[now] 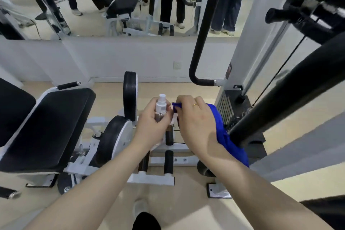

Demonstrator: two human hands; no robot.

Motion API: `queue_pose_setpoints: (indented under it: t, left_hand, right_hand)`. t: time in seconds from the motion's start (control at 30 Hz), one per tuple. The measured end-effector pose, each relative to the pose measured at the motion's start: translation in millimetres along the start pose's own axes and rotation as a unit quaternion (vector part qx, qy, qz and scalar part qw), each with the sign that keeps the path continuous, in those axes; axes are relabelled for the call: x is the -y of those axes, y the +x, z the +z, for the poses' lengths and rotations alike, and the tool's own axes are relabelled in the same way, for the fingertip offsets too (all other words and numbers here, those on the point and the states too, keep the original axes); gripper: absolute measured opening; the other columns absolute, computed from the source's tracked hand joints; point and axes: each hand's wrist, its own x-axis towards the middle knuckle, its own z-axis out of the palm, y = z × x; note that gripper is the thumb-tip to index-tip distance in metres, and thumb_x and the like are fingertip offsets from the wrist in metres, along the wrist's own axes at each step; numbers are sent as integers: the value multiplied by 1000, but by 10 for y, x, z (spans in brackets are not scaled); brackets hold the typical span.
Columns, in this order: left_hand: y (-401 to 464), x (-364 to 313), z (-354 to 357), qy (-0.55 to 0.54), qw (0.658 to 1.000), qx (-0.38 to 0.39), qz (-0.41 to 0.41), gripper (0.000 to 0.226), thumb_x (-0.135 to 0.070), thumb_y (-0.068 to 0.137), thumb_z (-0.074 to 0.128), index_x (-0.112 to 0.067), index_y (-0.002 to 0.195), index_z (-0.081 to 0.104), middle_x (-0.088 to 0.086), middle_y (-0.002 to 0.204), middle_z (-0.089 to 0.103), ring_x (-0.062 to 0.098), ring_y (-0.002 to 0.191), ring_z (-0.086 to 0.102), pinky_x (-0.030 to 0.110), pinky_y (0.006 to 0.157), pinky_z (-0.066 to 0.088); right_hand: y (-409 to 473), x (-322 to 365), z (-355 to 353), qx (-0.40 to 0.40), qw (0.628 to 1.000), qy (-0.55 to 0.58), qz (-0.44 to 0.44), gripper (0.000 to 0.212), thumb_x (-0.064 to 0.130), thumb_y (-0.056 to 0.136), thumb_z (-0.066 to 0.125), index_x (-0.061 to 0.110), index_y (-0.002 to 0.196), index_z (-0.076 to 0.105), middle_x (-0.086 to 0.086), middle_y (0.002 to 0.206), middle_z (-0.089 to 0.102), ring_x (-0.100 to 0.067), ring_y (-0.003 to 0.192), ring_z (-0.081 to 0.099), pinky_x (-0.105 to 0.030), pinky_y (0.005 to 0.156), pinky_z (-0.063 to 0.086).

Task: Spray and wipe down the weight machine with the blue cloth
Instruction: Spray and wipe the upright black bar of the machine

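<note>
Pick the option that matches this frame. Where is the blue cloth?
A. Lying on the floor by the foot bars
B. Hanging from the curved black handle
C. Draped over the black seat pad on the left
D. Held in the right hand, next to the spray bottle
D. The blue cloth is gripped by the right hand and trails under that wrist, while the left hand holds the spray bottle upright beside it.

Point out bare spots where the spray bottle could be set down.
Free: the black padded seat at left, and the tan floor between the white wall and the upright black roller pad. Crowded: the white frame with black footrest rollers beneath both hands.
</note>
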Motion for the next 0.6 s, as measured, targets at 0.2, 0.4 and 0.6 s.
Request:
queue_pose_setpoints:
  t: [0.2,0.4,0.6]
  left_hand:
    - [635,276,-356,5,984,155,-89,38,-19,86,64,-34,116,47,-2,73,62,6,56,56,20,53,49]
    - [1397,531,-656,13,979,183,-89,17,-16,88,60,-22,103,55,2,79,65,5,54,58,21,53,50]
    - [1890,809,-585,30,978,176,-104,11,-21,91,56,-24,101,54,0,74,61,10,60,57,27,59,51]
  right_hand:
    - [721,205,443,-28,921,319,220,24,13,97,42,33,84,39,14,79,52,2,73,51,-17,66,41]
    - [1265,37,1087,-26,897,314,311,15,18,95,48,22,107,41,8,95,53,-6,84,54,-8,70,41]
    - [1156,-364,1471,208,733,541,356,33,21,98,44,21,131,43,-2,124,56,-15,106,59,-22,86,47]
